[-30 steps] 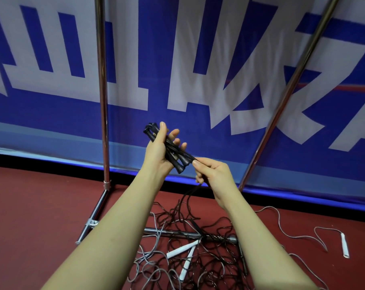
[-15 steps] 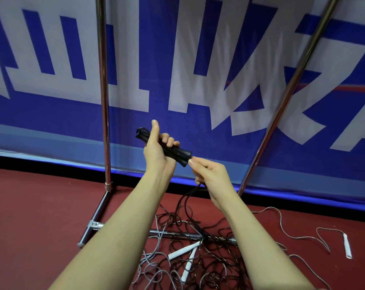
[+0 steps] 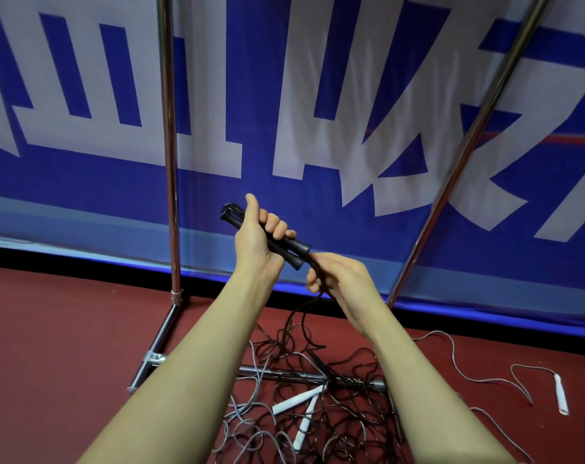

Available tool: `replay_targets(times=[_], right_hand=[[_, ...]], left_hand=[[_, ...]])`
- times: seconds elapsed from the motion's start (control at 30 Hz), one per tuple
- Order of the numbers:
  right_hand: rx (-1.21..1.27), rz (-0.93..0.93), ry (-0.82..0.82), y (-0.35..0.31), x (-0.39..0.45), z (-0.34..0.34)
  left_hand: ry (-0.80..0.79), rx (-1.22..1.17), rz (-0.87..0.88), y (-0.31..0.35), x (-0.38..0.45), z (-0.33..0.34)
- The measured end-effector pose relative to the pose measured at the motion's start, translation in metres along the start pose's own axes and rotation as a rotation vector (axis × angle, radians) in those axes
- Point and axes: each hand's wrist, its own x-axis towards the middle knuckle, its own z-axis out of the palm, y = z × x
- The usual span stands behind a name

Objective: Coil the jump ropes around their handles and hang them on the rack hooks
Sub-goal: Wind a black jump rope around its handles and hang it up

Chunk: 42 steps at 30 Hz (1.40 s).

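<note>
Left hand (image 3: 256,244) grip: fingers curled round the pair of black handles (image 3: 286,244), held together, tilted, butt ends toward 10 o'clock. Right hand (image 3: 339,276) just at 4 o'clock of the handles, fingers curled round the black rope (image 3: 296,314) where it leaves them. The rope drops from there to the floor pile.

Around: tangle of black rope loops (image 3: 348,416) at 6 o'clock on the red floor (image 3: 50,346), draped over the rack's base crossbar (image 3: 284,375). Two white handles (image 3: 298,400) lie in the tangle with grey rope (image 3: 247,426) mixed in. Third white handle (image 3: 561,393) well apart at 4 o'clock, its grey cord (image 3: 458,360) snaking back toward the pile.

Rack uprights: left pole (image 3: 169,145) at 11 o'clock, right pole (image 3: 478,128) slanting at 2 o'clock. Blue-and-white banner (image 3: 318,95) behind. Rack top out of frame.
</note>
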Motion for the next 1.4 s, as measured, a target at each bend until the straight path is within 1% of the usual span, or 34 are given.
replay_targets(times=[0.07, 0.13, 0.2, 0.33, 0.4, 0.5, 0.6, 0.67, 0.73, 0.8, 0.83, 0.87, 0.9, 0.93, 0.97, 1.07, 1.1, 1.13, 1.17, 1.2, 1.23, 1.3, 1.37, 1.4], right_hand=[[-0.033, 0.05, -0.017, -0.004, -0.001, 0.0], [-0.089, 0.059, -0.045, -0.006, -0.001, 0.001], [-0.124, 0.025, -0.071, -0.008, -0.001, 0.002], [-0.152, -0.029, -0.117, -0.012, -0.001, 0.006], [-0.135, -0.047, -0.091, -0.011, -0.001, 0.009], [-0.102, -0.025, -0.004, -0.013, 0.001, 0.012], [-0.167, -0.026, 0.08, -0.013, 0.001, 0.011], [-0.206, -0.03, 0.116, -0.01, 0.002, 0.009], [-0.225, -0.028, 0.16, -0.006, 0.003, 0.005], [-0.228, -0.016, 0.221, -0.004, 0.006, -0.002], [-0.232, -0.008, 0.254, -0.003, 0.008, -0.006], [-0.241, -0.001, 0.283, -0.002, 0.009, -0.01], [-0.26, 0.003, 0.301, -0.001, 0.009, -0.014], [-0.292, 0.002, 0.307, 0.0, 0.009, -0.017], [-0.332, -0.003, 0.301, 0.001, 0.009, -0.018], [-0.401, -0.005, 0.241, 0.002, 0.008, -0.021], [-0.396, 0.006, 0.213, 0.002, 0.007, -0.021], [-0.391, 0.02, 0.187, 0.002, 0.006, -0.021], [-0.392, 0.029, 0.167, 0.002, 0.006, -0.021], [-0.392, 0.033, 0.148, 0.002, 0.005, -0.021], [-0.384, 0.04, 0.125, 0.002, 0.005, -0.022], [-0.319, 0.071, 0.07, 0.002, 0.003, -0.022], [-0.26, 0.095, 0.022, 0.0, 0.0, -0.022], [-0.257, 0.092, 0.007, -0.002, -0.001, -0.023]], left_hand=[[-0.032, 0.045, 0.0, -0.001, -0.003, 0.001], [-0.073, 0.102, -0.007, -0.004, -0.007, 0.003], [-0.106, 0.135, -0.016, -0.008, -0.011, 0.006], [-0.115, 0.092, 0.006, -0.008, -0.013, 0.008], [-0.124, 0.093, 0.017, -0.008, -0.013, 0.006], [-0.134, 0.085, -0.006, -0.011, -0.011, 0.004], [-0.142, 0.06, -0.052, -0.015, -0.01, 0.0], [-0.141, 0.092, -0.078, -0.016, -0.01, -0.001], [-0.101, 0.151, -0.049, -0.017, -0.01, -0.003], [-0.039, 0.239, 0.039, -0.016, -0.009, -0.007], [-0.007, 0.369, 0.109, -0.015, -0.008, -0.011], [0.005, 0.569, 0.201, -0.014, -0.009, -0.014], [-0.022, 0.794, 0.32, -0.014, -0.01, -0.018], [-0.105, 1.01, 0.457, -0.013, -0.011, -0.022], [-0.23, 1.2, 0.585, -0.012, -0.011, -0.026], [-0.632, 1.813, 0.803, -0.006, -0.005, -0.039], [-0.722, 2.005, 0.865, -0.003, -0.001, -0.044], [-0.773, 2.157, 0.938, 0.001, 0.001, -0.048], [-0.791, 2.273, 1.034, 0.003, 0.003, -0.051], [-0.781, 2.343, 1.137, 0.005, 0.006, -0.054], [-0.761, 2.362, 1.229, 0.005, 0.008, -0.055], [-0.764, 2.298, 1.39, 0.005, 0.008, -0.056], [-0.83, 2.192, 1.465, 0.006, 0.005, -0.054], [-0.845, 2.174, 1.455, 0.007, 0.003, -0.055]])
